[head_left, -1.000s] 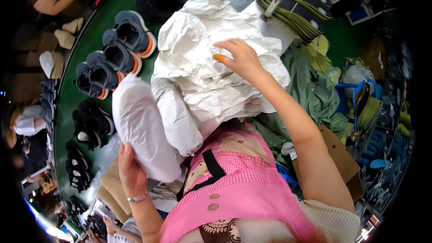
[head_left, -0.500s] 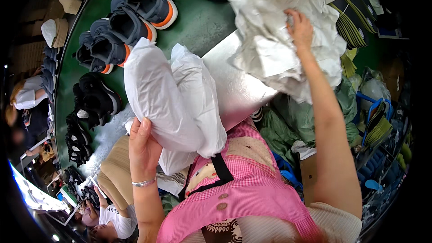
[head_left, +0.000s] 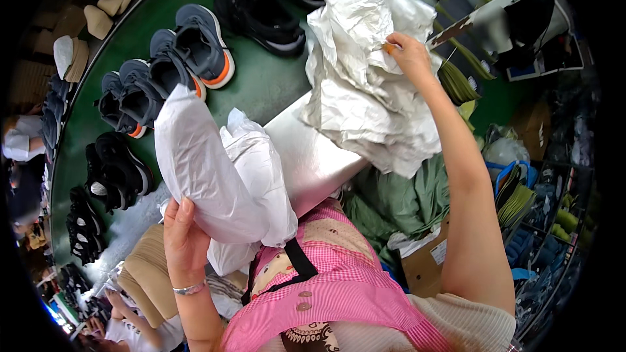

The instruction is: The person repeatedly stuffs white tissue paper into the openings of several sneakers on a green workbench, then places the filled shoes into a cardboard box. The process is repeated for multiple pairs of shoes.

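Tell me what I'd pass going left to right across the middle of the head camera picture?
Black shoes on the green belt → left hand holding a paper-wrapped bundle → metal plate → pile of crumpled white paper → right hand on that paper.

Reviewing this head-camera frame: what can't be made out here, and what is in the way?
- What the white paper-wrapped bundle in the left hand contains: the wrapping covers it fully.
- The right hand fingertips: buried in the pile of crumpled white paper sheets.
- What lies under that pile: covered by the paper.
- The black shoes at the left rim: small and bent by the fisheye.
- The person's lower body: hidden by the pink checked apron.
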### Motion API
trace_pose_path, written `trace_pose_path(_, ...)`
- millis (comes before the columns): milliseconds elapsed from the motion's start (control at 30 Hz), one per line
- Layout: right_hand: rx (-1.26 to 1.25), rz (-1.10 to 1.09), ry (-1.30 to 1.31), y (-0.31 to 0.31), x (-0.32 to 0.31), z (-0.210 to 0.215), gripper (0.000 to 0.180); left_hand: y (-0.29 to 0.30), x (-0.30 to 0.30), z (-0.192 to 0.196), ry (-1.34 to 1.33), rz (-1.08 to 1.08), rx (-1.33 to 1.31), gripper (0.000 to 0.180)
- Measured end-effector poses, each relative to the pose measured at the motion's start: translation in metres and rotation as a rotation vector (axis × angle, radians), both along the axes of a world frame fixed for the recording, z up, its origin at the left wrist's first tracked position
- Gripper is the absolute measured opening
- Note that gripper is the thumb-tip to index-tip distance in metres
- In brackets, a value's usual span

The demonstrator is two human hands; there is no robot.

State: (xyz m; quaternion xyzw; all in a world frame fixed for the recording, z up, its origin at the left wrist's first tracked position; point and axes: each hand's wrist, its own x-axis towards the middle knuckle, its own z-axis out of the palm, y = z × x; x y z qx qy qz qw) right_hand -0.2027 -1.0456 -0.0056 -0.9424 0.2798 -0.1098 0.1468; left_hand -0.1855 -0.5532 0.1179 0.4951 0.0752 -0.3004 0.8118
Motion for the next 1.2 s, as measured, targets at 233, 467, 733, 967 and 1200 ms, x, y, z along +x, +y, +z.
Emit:
trace_pose_path(233,0.430,-0.015,-0.130,0.021,-0.011,0.217,0.022,-0.043,0.047,0.017,-0.158,-0.019,-0.056,0.029)
trace_pose_path(467,0.977,0.177,-0.538,0.185,-0.048,0.278,0.024,-0.099,0.036,0.007,-0.287,-0.233,-0.109,0.024)
trace_pose_path(733,-0.032,0.264,-0.051,0.241,-0.066,0.282,0.016,-0.074,0.081,-0.009,-0.270,0.012,-0.124,0.024)
trace_pose_path(967,0.104,0.150,-0.134,0.159,-0.067,0.161,0.020,-0.091,0.069,-0.018,-0.233,-0.203,0.012,0.028)
trace_pose_path(1200,-0.171,-0.211,-0.241,0.003,-0.102,0.159,0.089,-0.116,0.059,-0.035,-0.106,-0.353,0.039,0.029)
